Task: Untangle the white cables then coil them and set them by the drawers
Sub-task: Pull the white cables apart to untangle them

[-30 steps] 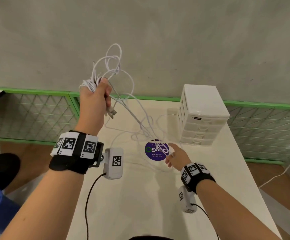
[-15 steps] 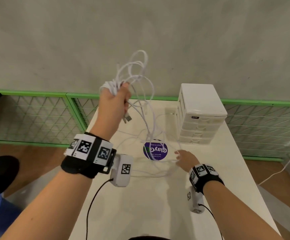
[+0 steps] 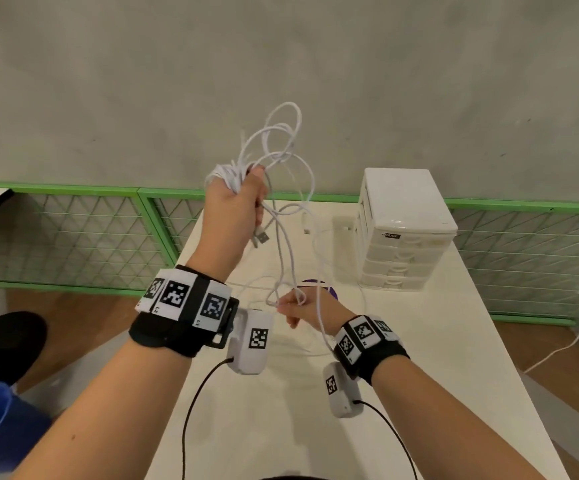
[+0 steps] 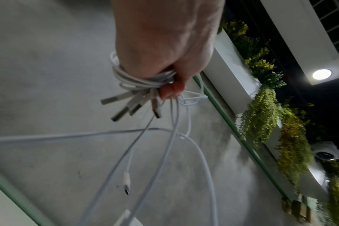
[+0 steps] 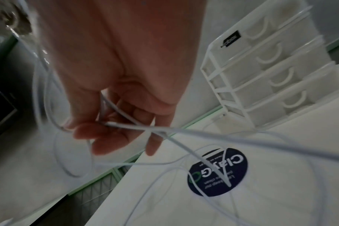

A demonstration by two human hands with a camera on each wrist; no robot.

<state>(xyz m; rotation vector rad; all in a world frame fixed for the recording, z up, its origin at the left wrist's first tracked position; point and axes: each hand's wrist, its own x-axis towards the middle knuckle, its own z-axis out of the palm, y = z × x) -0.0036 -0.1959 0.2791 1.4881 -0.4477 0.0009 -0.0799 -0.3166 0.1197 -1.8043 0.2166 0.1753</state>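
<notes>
While left hand [image 3: 236, 199] grips bunched cables [image 3: 281, 161] high, right hand [image 3: 302, 308] pinches one strand low. Untangling step; next probably pull this strand free, gently.

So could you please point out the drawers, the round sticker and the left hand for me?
drawers [image 3: 406, 199]: head view, flat top.
round sticker [image 5: 219, 171]: right wrist view, dark printed face.
left hand [image 3: 234, 202]: head view, back of the hand.

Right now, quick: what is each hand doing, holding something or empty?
Left hand: closed, gripping a bunch of white cables, raised above the table.
Right hand: closed, pinching one cable strand low down.
</notes>
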